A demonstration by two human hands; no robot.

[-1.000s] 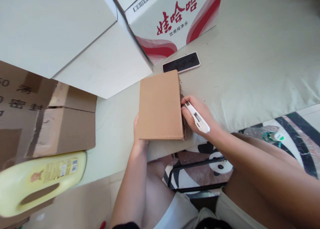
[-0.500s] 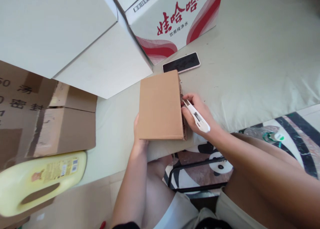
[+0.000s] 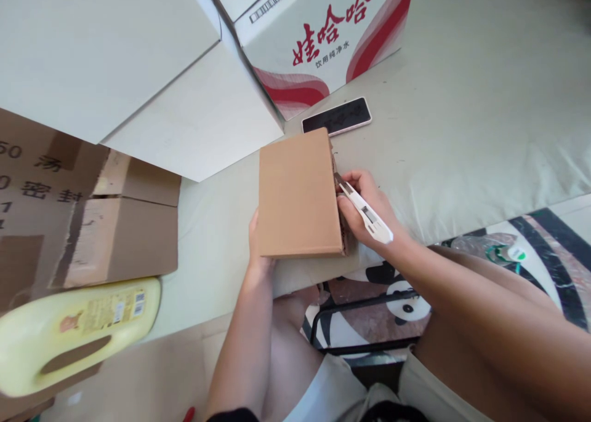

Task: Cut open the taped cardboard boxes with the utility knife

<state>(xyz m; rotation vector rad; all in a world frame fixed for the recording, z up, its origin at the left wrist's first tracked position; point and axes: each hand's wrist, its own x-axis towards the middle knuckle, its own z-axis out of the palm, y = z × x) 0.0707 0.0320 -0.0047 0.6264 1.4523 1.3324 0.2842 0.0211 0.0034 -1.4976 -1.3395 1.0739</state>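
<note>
A small brown cardboard box (image 3: 298,194) stands tilted in front of me, with ragged edges along its right side. My left hand (image 3: 258,243) grips it from the left and below; most of the fingers are hidden behind the cardboard. My right hand (image 3: 369,203) is closed around a white utility knife (image 3: 368,214), at the box's right side. The knife's tip end points up and left towards the ragged edge; whether the blade is inside the cardboard I cannot tell.
Behind the box lies a phone (image 3: 337,115) with a dark screen. White cartons (image 3: 184,114) and a red-and-white water carton (image 3: 327,53) stand beyond. At left are a larger brown carton (image 3: 143,237) and a yellow jug (image 3: 115,314). A clear plastic bottle (image 3: 489,248) lies at right.
The right hand and knife have shifted slightly right and down relative to the box, and more dark metal shows at the knife's tip. The left hand keeps its hold.
</note>
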